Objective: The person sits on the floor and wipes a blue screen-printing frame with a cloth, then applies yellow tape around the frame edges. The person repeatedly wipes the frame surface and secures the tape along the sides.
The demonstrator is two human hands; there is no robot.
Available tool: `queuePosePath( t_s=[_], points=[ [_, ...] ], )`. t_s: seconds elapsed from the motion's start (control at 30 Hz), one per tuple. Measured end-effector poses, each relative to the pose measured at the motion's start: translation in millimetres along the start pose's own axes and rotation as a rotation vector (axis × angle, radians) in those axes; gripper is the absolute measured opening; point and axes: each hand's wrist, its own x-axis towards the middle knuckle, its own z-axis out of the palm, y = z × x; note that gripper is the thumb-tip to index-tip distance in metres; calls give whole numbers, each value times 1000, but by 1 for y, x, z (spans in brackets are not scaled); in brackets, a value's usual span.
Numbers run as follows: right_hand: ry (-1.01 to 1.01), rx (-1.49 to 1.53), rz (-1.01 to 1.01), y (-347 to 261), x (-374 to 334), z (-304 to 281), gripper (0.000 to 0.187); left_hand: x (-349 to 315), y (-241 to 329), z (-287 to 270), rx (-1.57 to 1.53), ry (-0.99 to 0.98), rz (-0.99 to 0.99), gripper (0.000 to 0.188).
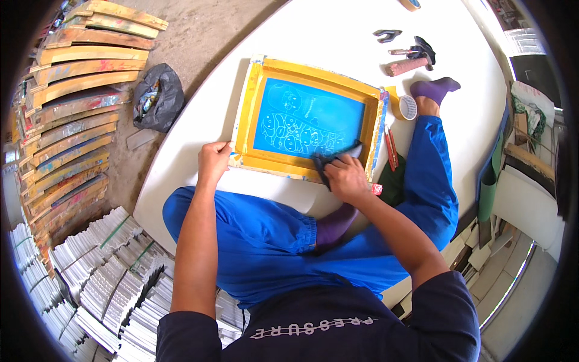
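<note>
A silk-screen frame (243, 114) with yellow-taped wooden rails lies on the white table in front of me. Its blue mesh (344, 114) carries a pale line drawing of cartoon figures. At the near left corner, my left hand (215, 161) pinches the rail between thumb and fingers. My right hand (348, 176) is closed on a bunched dark cloth (321, 168), over the near right corner of the frame. Part of the cloth touches the mesh there; the fingertips are partly hidden. Two red pen-like tools (391, 148) lie just right of the frame.
Beyond the frame's right side are a tape roll (408, 108), a hammer (410, 66) and a small black tool (387, 35). Left of the white table (205, 108) are a black bag (172, 99), stacked wooden frames (78, 99) and bundled white sheets (111, 295). My legs flank the work.
</note>
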Motion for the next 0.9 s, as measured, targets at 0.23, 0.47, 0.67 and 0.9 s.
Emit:
queuePosePath(
  t_s=[0.23,0.47,0.67,0.9],
  points=[
    [-384,-315,-188,49,-16,-49,16,2,1,-3,5,-10,9,26],
    [-411,-628,-430,98,31,-64,18,2,3,-2,-40,-21,-28,26],
    [-568,-408,-304,65,13,-48,17,-7,16,-3,-19,-18,-38,31],
    [-606,-205,10,49,27,-16,16,1,0,2,-13,7,-15,27]
  ],
)
